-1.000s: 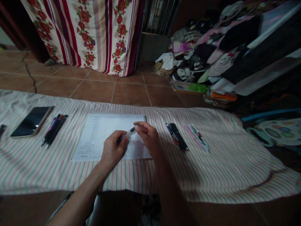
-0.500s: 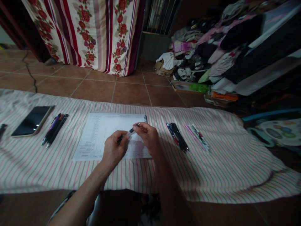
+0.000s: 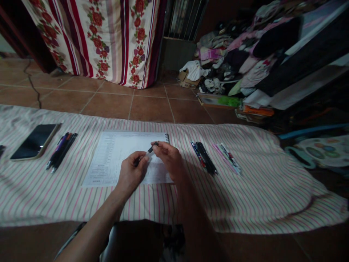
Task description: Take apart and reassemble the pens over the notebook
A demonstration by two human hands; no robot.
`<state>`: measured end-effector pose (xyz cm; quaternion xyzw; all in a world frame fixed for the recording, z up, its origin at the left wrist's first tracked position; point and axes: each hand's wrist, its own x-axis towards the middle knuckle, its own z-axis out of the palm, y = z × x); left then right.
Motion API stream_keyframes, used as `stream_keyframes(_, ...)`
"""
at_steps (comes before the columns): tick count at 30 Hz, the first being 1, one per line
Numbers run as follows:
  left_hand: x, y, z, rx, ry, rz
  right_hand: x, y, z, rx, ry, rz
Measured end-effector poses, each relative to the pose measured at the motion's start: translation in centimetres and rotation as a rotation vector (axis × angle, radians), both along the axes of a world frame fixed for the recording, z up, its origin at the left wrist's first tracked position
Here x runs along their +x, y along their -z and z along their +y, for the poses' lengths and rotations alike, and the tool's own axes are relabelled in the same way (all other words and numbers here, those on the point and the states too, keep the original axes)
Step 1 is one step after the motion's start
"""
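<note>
One pen point(image 3: 150, 151), dark at both ends, paler along the middle. Held slantwise between two hands above the worktop point(image 3: 259, 193), between its near and far edges and well in from its right end. Whether whole or in parts: cannot be told.

One left hand point(image 3: 131, 170): thumb and fingers pinched on the pen's end nearer the near edge.

One right hand point(image 3: 169, 160): thumb and fingers drawn together at the pen's other end; exact contact too small to tell.

Handling, by judgement: left fingers best kept firm as the anchor, right fingers light and in line with the barrel, so that any pull or turn runs along it without bending. Working low over the paper seems wise: a small part let slip would land there rather than roll off the near edge.

One printed sheet point(image 3: 105, 160), beneath the hands, set in from the near edge; coil binding point(image 3: 167, 138) at its far right corner.

One group of dark pens point(image 3: 207, 158), right of the sheet; one pair of light pens point(image 3: 230, 159), closer to the right end.

One pen bundle point(image 3: 62, 151), left of the sheet; one phone point(image 3: 35, 142) beside it.

One striped cloth point(image 3: 272, 163), covering the worktop.

Beyond the far edge: tiled floor point(image 3: 109, 103), one floral curtain point(image 3: 116, 40), one clothes heap point(image 3: 231, 60).
</note>
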<state>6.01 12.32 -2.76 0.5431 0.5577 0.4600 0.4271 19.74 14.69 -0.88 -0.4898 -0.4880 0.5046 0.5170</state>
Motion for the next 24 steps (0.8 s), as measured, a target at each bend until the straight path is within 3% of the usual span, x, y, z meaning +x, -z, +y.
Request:
stream_keyframes(7, -0.07, -0.14, -0.01, -0.041, -0.002, -0.058, -0.14, 0.29, 0.02, -0.037, -0.013, 0.033)
stream_keyframes(15, -0.23, -0.40, -0.09, 0.024, -0.026, -0.011, -0.51, -0.13, -0.22, -0.050, -0.012, 0.020)
stream_keyframes(24, 0.03, -0.13, -0.53, 0.041, -0.074, 0.022, -0.46, -0.03, -0.22, 0.009, -0.020, -0.161)
